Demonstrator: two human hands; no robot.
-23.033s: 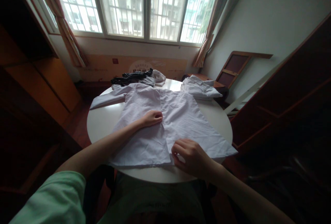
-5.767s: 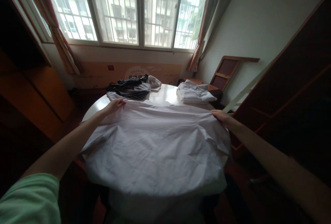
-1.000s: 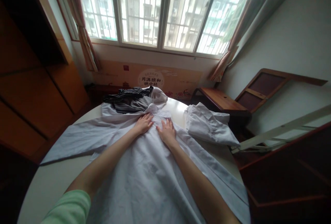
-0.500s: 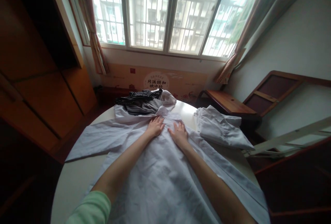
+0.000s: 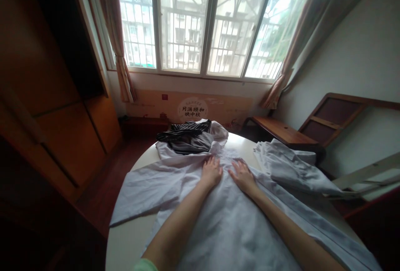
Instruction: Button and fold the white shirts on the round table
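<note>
A white long-sleeved garment (image 5: 231, 225), like a shirt or coat, lies spread over a round white table (image 5: 125, 246), its collar end away from me. One sleeve reaches out to the left; the other runs down the right side. My left hand (image 5: 212, 171) rests flat on the cloth just below the collar, fingers apart. Beside it, my right hand (image 5: 243, 175) also lies flat on the garment with its fingers spread. Beyond my left hand sits a heap of black-and-white striped cloth (image 5: 187, 133). A folded white garment (image 5: 287, 164) lies to the right of my right hand.
A wooden bench or chair seat (image 5: 283, 130) stands behind the table on the right, near a leaning wooden frame (image 5: 331, 116). Wooden cabinets (image 5: 68, 141) line the left. Behind is a barred window (image 5: 187, 33) with tied curtains (image 5: 120, 66).
The camera view has tilted up and turned left, so everything sits lower and farther right. Both hands remain flat near the same place on the garment.
</note>
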